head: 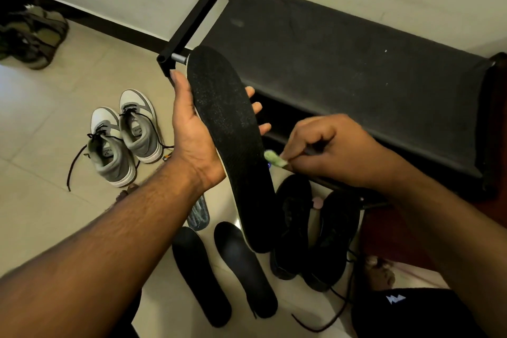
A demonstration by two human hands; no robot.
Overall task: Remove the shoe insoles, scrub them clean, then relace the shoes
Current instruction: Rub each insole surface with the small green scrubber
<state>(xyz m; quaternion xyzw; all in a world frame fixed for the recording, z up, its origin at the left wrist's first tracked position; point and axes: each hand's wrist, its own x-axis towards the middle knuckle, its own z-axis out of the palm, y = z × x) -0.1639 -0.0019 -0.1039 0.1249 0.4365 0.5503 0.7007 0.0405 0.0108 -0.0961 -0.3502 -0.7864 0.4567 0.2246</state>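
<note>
Pale floor tiles (41, 123) carry everything except the one insole in hand, with a low black shoe rack (356, 63) standing against the wall.

A long black insole (233, 145) is held up in front of the rack's near edge by the left hand (192, 140). The thumb lies along its left edge and the fingers (259, 108) show spread past the right edge, so it rests cradled rather than clamped. The right hand (329, 151) has its fingers curled, pinching a small pale green scrubbing piece (275, 159) that sits at the insole's right edge; whether it is touching the fabric I cannot tell.

On the floor below, two more black insoles (222, 271) lie side by side, just beside a pair of black shoes (315, 233) whose loose laces trail towards the person. A grey and white pair of shoes (123, 140) stands well apart to the left, also unlaced.

Scrubbing seems under way, with relacing not yet begun. The likely trouble is the loose cradle: a firm stroke near the edge could twist the flexible insole out of the palm and drop it onto the others. The tiny scrubber could also slip from so narrow a pinch.
</note>
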